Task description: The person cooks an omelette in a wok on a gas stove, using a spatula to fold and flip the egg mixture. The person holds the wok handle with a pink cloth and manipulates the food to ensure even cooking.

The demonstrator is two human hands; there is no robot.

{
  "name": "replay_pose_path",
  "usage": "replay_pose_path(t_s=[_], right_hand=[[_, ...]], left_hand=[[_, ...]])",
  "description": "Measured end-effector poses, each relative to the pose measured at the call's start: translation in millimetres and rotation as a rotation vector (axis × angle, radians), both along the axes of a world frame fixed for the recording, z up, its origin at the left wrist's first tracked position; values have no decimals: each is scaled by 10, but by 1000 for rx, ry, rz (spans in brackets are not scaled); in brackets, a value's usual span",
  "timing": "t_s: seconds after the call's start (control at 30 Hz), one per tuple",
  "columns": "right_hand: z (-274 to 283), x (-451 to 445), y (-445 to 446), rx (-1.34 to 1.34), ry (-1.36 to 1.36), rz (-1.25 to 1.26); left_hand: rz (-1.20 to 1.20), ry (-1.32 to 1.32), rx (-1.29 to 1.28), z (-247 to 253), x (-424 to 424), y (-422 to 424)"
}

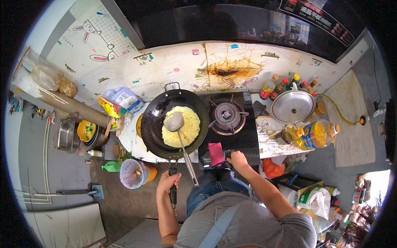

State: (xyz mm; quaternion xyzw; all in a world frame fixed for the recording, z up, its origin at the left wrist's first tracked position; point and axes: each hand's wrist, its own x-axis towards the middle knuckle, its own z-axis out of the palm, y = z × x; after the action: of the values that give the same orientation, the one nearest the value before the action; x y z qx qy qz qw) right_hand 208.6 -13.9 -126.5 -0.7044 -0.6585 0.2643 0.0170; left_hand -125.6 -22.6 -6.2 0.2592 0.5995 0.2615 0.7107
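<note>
My left hand (169, 183) grips the black handle (173, 198) of a wok (155, 130). A round yellow sheet of cooked egg (192, 128) lies in the wok. On the egg rests the bowl of a metal ladle (174, 121); its long handle leans over the wok's front rim, with no hand on it. My right hand (238, 160) is at the front edge of the black gas stove (248, 136), its fingers closed around a control knob (228, 154) that they partly hide. Beside it lies a folded dark pink cloth (216, 154). No flame shows on the right burner (226, 114).
Right of the stove stand sauce bottles (276, 88), a metal lid (293, 107) and a large oil bottle (314, 135). A lined bin (131, 173) stands on the floor at left. Left of the wok are bagged packets (125, 99). A range hood (217, 24) hangs above.
</note>
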Motion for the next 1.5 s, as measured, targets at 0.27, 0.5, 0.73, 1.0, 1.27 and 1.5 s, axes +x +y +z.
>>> replay_pose_path(t_s=[0.27, 0.5, 0.73, 1.0, 1.27, 1.5], right_hand=[[-10, 10, 6, 2, 6, -2], [184, -15, 12, -30, -4, 5], [548, 10, 4, 16, 70, -101], [857, 164, -250, 202, 425, -282], [1206, 137, -362, 18, 789, -487], [1198, 17, -299, -134, 1102, -544]], left_hand=[[-11, 14, -5, 43, 40, 16], [-27, 19, -4, 26, 55, 14], [-75, 24, -9, 89, 250, 131], [-237, 8, -25, -72, 573, 359], [-409, -65, -58, -80, 893, 672], [-462, -73, -48, -166, 1073, 878]])
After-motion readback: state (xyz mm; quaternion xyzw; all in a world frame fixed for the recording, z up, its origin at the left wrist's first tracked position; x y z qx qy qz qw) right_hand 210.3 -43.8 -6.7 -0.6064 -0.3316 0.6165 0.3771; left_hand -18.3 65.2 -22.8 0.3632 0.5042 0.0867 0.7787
